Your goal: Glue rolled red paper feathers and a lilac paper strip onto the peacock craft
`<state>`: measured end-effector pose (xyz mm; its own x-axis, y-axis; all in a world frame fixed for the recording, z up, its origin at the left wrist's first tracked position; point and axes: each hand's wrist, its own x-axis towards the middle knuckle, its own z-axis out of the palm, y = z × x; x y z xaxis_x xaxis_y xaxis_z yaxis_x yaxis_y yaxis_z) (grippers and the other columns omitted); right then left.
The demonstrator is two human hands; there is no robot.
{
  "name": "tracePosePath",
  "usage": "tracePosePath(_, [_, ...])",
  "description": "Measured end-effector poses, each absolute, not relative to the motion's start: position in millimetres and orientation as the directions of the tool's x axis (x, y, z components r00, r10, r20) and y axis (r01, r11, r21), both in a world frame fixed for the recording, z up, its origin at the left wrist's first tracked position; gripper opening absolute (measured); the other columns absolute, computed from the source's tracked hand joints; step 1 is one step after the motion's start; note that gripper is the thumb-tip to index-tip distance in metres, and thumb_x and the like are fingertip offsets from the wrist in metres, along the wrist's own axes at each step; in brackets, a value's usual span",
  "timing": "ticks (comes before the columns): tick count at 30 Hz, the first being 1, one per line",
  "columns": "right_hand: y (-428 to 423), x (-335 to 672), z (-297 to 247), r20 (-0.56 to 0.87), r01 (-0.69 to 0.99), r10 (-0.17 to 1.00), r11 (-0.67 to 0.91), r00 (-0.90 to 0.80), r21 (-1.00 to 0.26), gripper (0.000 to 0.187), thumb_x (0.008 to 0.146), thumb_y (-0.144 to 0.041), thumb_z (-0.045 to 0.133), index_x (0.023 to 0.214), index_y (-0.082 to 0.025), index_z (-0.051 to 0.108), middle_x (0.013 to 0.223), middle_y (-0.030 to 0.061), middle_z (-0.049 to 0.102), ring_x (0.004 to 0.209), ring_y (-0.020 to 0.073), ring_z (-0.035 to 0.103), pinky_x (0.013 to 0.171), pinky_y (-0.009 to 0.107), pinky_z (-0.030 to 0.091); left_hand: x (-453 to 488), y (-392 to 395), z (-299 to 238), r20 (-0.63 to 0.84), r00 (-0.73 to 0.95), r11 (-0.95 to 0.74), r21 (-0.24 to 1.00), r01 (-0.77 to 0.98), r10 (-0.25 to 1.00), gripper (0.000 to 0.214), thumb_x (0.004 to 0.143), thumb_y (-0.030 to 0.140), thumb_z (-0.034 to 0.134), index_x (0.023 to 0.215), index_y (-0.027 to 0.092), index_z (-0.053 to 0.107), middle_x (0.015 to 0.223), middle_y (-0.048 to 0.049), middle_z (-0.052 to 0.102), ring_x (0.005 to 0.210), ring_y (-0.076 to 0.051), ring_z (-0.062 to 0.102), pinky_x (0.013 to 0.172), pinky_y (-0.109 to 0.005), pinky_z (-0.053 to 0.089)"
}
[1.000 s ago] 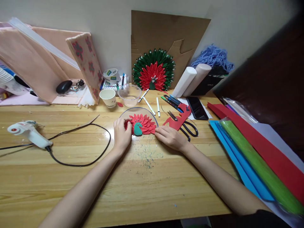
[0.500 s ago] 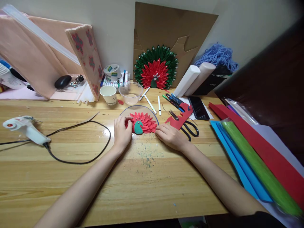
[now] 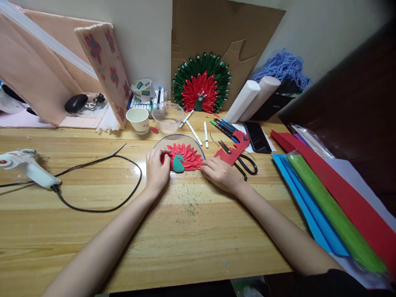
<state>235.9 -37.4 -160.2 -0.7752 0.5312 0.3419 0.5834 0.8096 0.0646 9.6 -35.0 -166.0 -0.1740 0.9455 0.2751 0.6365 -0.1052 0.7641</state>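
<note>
A small peacock craft (image 3: 187, 154) lies in front of me, with red pointed petals fanned around a green bird-shaped cutout (image 3: 178, 163). Behind it shows a round backing disc (image 3: 162, 141) with a dark blue edge. My left hand (image 3: 157, 170) is closed at the craft's left edge, thumb and curled fingers against the petals. At the right edge, my right hand (image 3: 222, 174) pinches the petal tips, its fingers close together. The fingertips of both hands are partly hidden. Beside my right hand are red sheet scraps (image 3: 227, 154) and black-handled scissors (image 3: 247, 165).
A hot glue gun (image 3: 31, 167) and its black cord (image 3: 93, 211) lie on the left. A paper cup (image 3: 137, 121), a clear bowl (image 3: 167, 119) and loose markers (image 3: 194, 133) stand behind. A larger green-and-red peacock (image 3: 202, 84) leans on cardboard (image 3: 207, 29). Coloured sheets (image 3: 328, 198) line the right.
The view has shifted slightly, so everything appears a little to the left and higher. Both hands stay at the craft's edges, with little visible movement.
</note>
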Motion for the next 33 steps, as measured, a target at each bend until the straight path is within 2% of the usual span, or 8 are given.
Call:
tracePosePath(6, [-37.2,235.7,-161.2,0.387,0.599,0.588,0.794,-0.710,-0.108,0.022,0.091,-0.018,0.042,0.100,-0.017,0.062,0.094,0.0108,0.064,0.088,0.0206,0.055,0.072,0.033,0.047,10.2,-35.2,-165.6,0.271,-0.175,-0.099,0.761,0.641,0.947,0.020,0.080,0.014,0.044,0.086,0.020,0.062,0.090,-0.0041,0.062,0.091,-0.021,0.050,0.082,-0.033,0.038])
tracePosePath(15, [-36.3,235.5,-163.7,0.378,0.576,0.578,0.807,-0.724,-0.131,0.021,0.089,-0.017,0.044,0.099,-0.017,0.062,0.095,0.0102,0.063,0.089,0.0209,0.053,0.073,0.034,0.046,9.6,-34.7,-166.3,0.272,-0.163,-0.108,0.760,0.640,0.948,0.019,0.079,0.014,0.044,0.083,0.020,0.062,0.089,-0.0041,0.062,0.091,-0.021,0.051,0.082,-0.033,0.039])
tracePosePath(19, [-37.9,230.6,-154.7,0.434,0.590,0.683,0.729,-0.588,-0.347,0.013,0.086,-0.020,0.051,0.093,-0.018,0.062,0.092,0.0085,0.060,0.087,0.0194,0.053,0.076,0.034,0.045,9.6,-34.8,-166.1,0.275,-0.160,-0.114,0.762,0.637,0.948,0.019,0.079,0.013,0.044,0.083,0.020,0.062,0.090,-0.0042,0.063,0.091,-0.021,0.051,0.082,-0.033,0.039])
tracePosePath(22, [-35.8,225.1,-146.1,0.393,0.636,0.797,0.603,-0.459,-0.481,0.005,0.081,-0.019,0.057,0.082,-0.018,0.062,0.080,0.0051,0.055,0.080,0.0185,0.051,0.072,0.032,0.044,9.9,-35.2,-165.3,0.270,-0.162,-0.106,0.758,0.644,0.949,0.019,0.079,0.013,0.045,0.082,0.020,0.062,0.088,-0.0043,0.062,0.091,-0.021,0.050,0.082,-0.033,0.038])
tracePosePath(26, [-30.5,219.5,-141.2,0.292,0.673,0.840,0.542,-0.457,-0.503,0.005,0.075,-0.015,0.064,0.071,-0.018,0.062,0.070,0.0024,0.051,0.073,0.0177,0.048,0.067,0.030,0.041,10.3,-36.0,-164.6,0.273,-0.162,-0.111,0.763,0.637,0.948,0.020,0.080,0.014,0.044,0.083,0.019,0.063,0.088,-0.0044,0.062,0.090,-0.021,0.050,0.081,-0.033,0.038])
tracePosePath(33, [-29.4,213.4,-139.3,0.205,0.713,0.861,0.502,-0.466,-0.489,0.007,0.073,-0.012,0.063,0.069,-0.018,0.062,0.069,0.0029,0.051,0.074,0.0183,0.047,0.068,0.030,0.039,10.3,-36.3,-164.3,0.259,-0.166,-0.103,0.775,0.623,0.951,0.020,0.079,0.013,0.044,0.082,0.019,0.063,0.086,-0.0043,0.062,0.091,-0.021,0.049,0.082,-0.033,0.039])
